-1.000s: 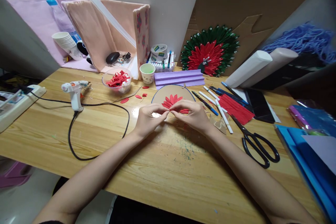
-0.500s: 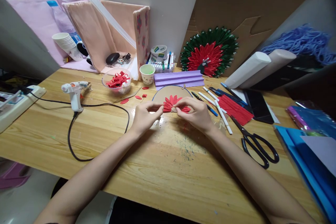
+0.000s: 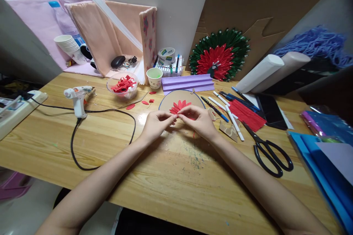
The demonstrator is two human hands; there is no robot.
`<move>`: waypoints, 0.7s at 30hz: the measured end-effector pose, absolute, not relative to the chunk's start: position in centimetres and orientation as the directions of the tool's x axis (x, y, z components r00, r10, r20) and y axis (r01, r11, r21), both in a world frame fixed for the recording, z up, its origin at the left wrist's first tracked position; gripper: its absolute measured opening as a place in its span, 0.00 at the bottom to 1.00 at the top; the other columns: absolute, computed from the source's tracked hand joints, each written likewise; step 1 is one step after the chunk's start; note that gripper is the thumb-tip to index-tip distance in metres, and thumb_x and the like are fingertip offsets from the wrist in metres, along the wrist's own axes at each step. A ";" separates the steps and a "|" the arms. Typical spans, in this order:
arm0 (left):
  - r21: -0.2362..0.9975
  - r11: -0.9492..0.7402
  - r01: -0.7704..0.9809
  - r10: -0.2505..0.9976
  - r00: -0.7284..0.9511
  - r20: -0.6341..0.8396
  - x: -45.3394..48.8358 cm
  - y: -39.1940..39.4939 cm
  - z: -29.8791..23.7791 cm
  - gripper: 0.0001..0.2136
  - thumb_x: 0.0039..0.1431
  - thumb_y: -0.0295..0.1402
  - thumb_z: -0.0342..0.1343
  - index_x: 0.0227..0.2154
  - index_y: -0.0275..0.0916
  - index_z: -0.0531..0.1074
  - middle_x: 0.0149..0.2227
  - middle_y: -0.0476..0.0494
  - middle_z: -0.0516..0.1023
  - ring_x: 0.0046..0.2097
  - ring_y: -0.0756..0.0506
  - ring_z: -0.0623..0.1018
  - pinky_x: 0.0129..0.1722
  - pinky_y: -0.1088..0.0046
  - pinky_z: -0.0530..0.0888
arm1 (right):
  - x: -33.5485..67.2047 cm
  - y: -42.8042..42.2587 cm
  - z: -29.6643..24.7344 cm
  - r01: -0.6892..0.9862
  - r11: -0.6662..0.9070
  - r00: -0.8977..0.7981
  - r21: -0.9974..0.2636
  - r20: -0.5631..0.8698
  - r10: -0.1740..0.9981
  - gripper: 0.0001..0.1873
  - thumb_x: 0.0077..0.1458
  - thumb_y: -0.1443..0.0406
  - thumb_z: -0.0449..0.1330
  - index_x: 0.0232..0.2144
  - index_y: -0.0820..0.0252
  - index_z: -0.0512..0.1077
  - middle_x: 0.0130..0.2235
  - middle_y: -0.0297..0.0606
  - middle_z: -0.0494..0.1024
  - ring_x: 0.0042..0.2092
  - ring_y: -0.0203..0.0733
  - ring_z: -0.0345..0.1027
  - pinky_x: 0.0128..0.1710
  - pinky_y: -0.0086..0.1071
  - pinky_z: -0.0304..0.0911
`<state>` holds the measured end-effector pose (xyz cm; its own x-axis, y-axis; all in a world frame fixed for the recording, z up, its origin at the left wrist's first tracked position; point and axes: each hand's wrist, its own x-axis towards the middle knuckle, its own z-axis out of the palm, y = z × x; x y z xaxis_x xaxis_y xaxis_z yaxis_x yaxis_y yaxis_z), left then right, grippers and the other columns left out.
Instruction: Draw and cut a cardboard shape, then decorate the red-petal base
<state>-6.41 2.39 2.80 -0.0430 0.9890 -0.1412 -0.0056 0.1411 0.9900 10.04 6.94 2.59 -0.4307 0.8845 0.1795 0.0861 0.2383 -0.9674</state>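
Near the centre of the frame, the left hand (image 3: 157, 124) and the right hand (image 3: 200, 120) are brought tip to tip, the thumb and fingers of each drawn into a narrow pinch; whether a small piece is gripped in either cannot be told. Just behind the fingertips, the red paper petals (image 3: 180, 105) are fanned over the cardboard disc (image 3: 169, 100), whose edge is lined in blue.

Fine work of this kind is best done with a light pinch, so that thin paper is not creased, and with the wrists kept low and steady. The fanned petals should not be brushed by the knuckles.

To the left of centre, loose red petals (image 3: 130, 107) are scattered within easy reach. The black cord (image 3: 72, 142) of the glue gun (image 3: 79, 100) is looped beside the left forearm and could be snagged. Right of centre, white markers (image 3: 234, 122) and a cardboard scrap (image 3: 228, 131) are crowded near the right hand, with black-handled scissors (image 3: 278, 154) beyond; little sideways room is left there on the table (image 3: 165, 187).
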 end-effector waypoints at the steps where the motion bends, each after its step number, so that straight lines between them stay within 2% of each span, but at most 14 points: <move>1: 0.989 0.148 -0.016 0.988 -0.037 -0.148 -6.4 2.4 2.8 0.14 0.46 0.40 0.63 0.29 0.32 0.77 0.27 0.42 0.78 0.28 0.48 0.76 0.26 0.75 0.75 | 10.0 7.0 2.5 0.068 0.192 -0.424 -0.979 0.146 0.894 0.07 0.48 0.63 0.64 0.30 0.60 0.74 0.32 0.38 0.78 0.35 0.40 0.73 0.37 0.35 0.70; 7: 0.988 0.156 -0.018 0.988 0.020 -0.155 -6.4 2.4 2.7 0.14 0.47 0.41 0.62 0.28 0.32 0.76 0.27 0.44 0.76 0.27 0.50 0.76 0.27 0.74 0.75 | 10.0 7.3 2.6 0.021 0.089 -0.415 -0.996 0.072 0.907 0.08 0.46 0.61 0.65 0.29 0.60 0.73 0.30 0.37 0.77 0.33 0.38 0.72 0.35 0.33 0.68; 14: 0.980 0.199 0.029 0.973 0.110 -0.201 -6.5 2.5 2.3 0.13 0.48 0.40 0.62 0.28 0.32 0.76 0.26 0.45 0.76 0.26 0.51 0.75 0.28 0.75 0.74 | 10.1 7.6 2.5 0.046 0.065 -0.444 -0.997 0.038 0.895 0.10 0.45 0.61 0.65 0.31 0.60 0.73 0.33 0.38 0.78 0.33 0.37 0.72 0.35 0.33 0.67; 21: 0.957 0.274 -0.091 0.959 0.101 -0.265 -6.6 2.6 2.5 0.16 0.41 0.41 0.66 0.28 0.32 0.77 0.26 0.44 0.78 0.27 0.50 0.76 0.30 0.74 0.74 | 10.4 7.7 2.9 0.085 0.075 -0.475 -0.994 0.026 0.880 0.12 0.44 0.64 0.66 0.33 0.60 0.72 0.35 0.40 0.78 0.37 0.39 0.73 0.39 0.35 0.68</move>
